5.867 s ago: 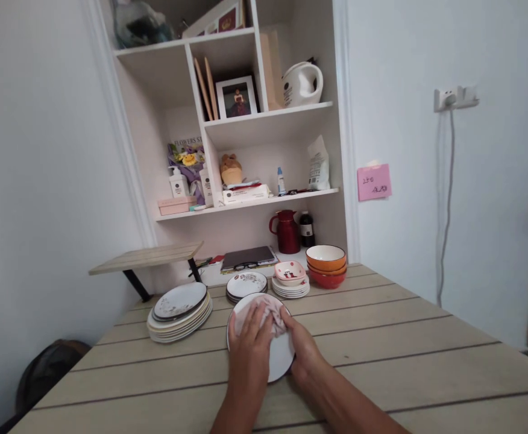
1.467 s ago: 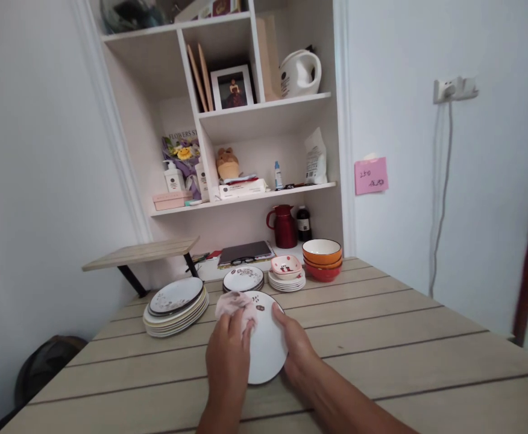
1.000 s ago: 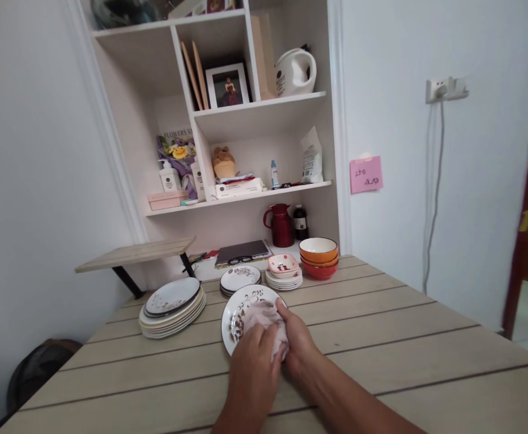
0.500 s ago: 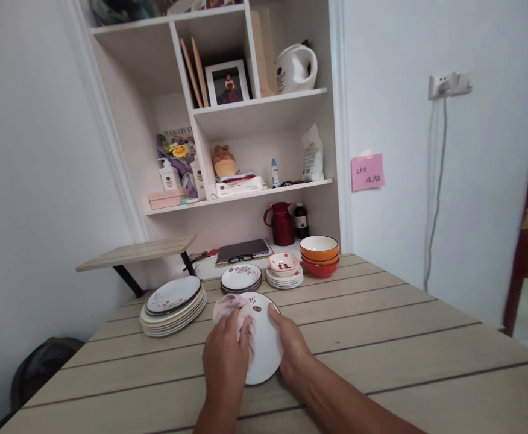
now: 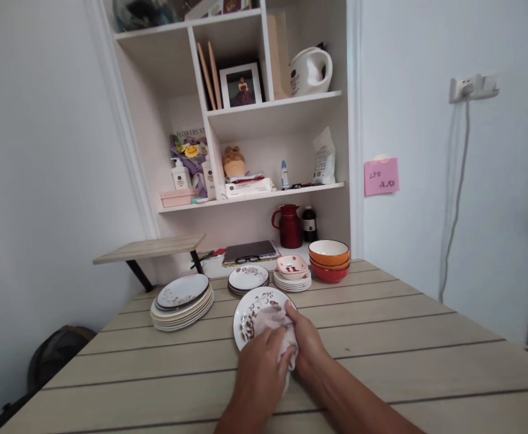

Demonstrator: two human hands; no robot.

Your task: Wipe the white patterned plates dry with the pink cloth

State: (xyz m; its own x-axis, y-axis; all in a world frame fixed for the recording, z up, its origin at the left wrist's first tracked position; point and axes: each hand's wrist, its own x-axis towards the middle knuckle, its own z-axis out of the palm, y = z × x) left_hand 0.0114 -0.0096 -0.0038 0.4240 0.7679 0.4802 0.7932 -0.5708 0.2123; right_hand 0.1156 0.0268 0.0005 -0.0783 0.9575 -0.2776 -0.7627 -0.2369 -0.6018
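Observation:
A white plate (image 5: 245, 313) with a dark rim and brown floral print is held tilted above the table, its decorated face toward me. My right hand (image 5: 307, 337) grips its right edge, thumb on the front and the other fingers hidden behind. Bunched in my left hand (image 5: 264, 367) is a pale pink cloth (image 5: 270, 319), pressed against the lower right of the plate's face. The cloth covers part of the print and hangs down below the fingers.
Behind the plate stand a tall plate stack (image 5: 182, 307), a smaller plate stack (image 5: 248, 278), a small square dish (image 5: 292, 265) on saucers (image 5: 293, 283), and stacked orange and red bowls (image 5: 330, 262). A low wooden riser (image 5: 150, 248) is at the left. A red jug (image 5: 290, 226) stands farther back.
My left hand has moved the cloth from the plate's left side to its lower right, uncovering the floral print. The view has shifted slightly left.

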